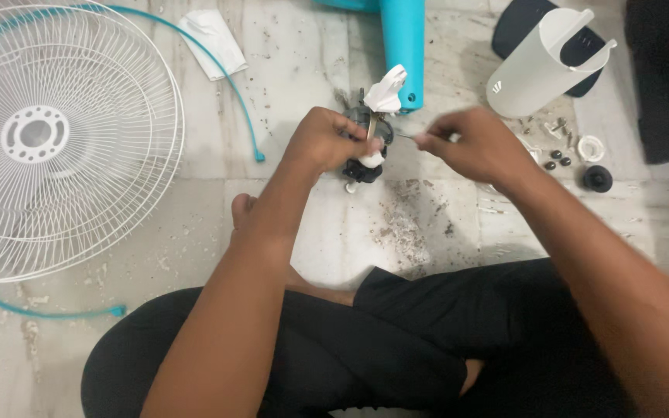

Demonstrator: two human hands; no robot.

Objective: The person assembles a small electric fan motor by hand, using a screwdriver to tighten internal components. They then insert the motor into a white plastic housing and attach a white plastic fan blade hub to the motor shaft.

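Mid-disassembly on the floor (427, 232): the left hand (327, 139) has its fingers clamped on the small fan motor (365, 159), the right hand (470, 143) pinches a thin wire (404, 137), needing a steady, gentle pull.

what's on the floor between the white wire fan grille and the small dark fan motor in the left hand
In the head view, between the white wire fan grille and the small dark fan motor held by the left hand lies a thin curved teal rim band on gritty marble floor.
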